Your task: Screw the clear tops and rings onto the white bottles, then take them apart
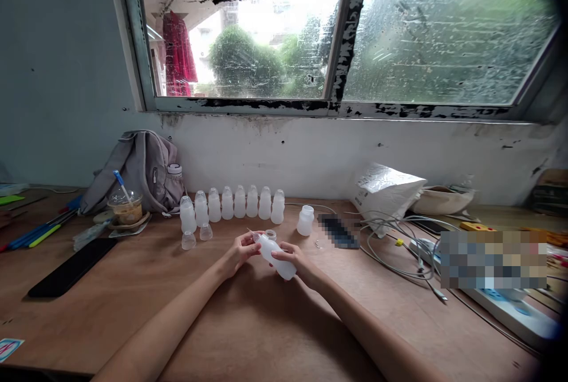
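Observation:
A translucent white baby bottle [284, 268] lies tilted between my two hands, its neck pointing up and left. My right hand [299, 261] is closed around its body. At the neck end, my left hand [241, 252] is closed with its fingertips on the bottle; the small part there is too fine to make out. Just behind the bottle sits a clear ring-shaped piece [270, 233]. An open bottle without a top [305, 222] stands upright to the right. Several capped bottles [227, 203] stand in a row at the back left, with two clear caps [188, 241] in front.
Left are a grey backpack [141, 160], a drink cup [126, 209], pens [39, 234] and a black flat object [73, 266]. Right are a blurred dark object [339, 231], tangled cables [399, 246], a white bag [386, 193] and a power strip [528, 317]. A window wall stands behind the wooden table [239, 334].

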{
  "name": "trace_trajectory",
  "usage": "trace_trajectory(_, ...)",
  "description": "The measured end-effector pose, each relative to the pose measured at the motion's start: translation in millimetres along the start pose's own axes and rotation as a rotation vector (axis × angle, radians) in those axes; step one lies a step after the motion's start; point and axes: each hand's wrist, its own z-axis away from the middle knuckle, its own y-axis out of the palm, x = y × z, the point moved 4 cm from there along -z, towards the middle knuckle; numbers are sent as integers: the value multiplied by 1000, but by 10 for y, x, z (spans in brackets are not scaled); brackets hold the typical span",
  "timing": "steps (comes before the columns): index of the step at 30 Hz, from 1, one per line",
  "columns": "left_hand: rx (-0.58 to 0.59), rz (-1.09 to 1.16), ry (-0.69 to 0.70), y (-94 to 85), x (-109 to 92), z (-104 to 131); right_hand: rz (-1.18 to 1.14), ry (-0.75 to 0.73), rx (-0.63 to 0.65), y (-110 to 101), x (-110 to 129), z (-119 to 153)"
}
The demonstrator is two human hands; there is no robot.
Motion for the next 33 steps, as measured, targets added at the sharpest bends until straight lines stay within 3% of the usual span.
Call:
trace_trajectory(2, -63, 34, -31, -8, 49, -4, 141, -96, -141, -53, 43, -7)
trace_trajectory(6, -273, -31, -120, -45, 182, -6, 633, -323, -420, -99, 100, 17)
trace_trajectory(9, -332, -53, -140, -36, 207, 6, 895, -371, -488, -79, 76, 30)
trace_trajectory(12, -336, -56, -163, -8, 194, 23, 960, -451, -492, -68, 71, 31)
trace_trajectory(15, -343, -62, -153, 7, 169, 33, 871, -531, -519, -95, 97, 30)
trace_trajectory(18, -361, -72, -109, 1, 149, 36, 715, -521, -519, -134, 112, 21)
trace_trajectory(30, -318, -94, -34, 77, 97, 57, 118, -39, -330, -157, -88, -59)
trace_trajectory(33, -309, -102, -17, 87, 93, 59, -53, 29, -358, -179, -132, -78)
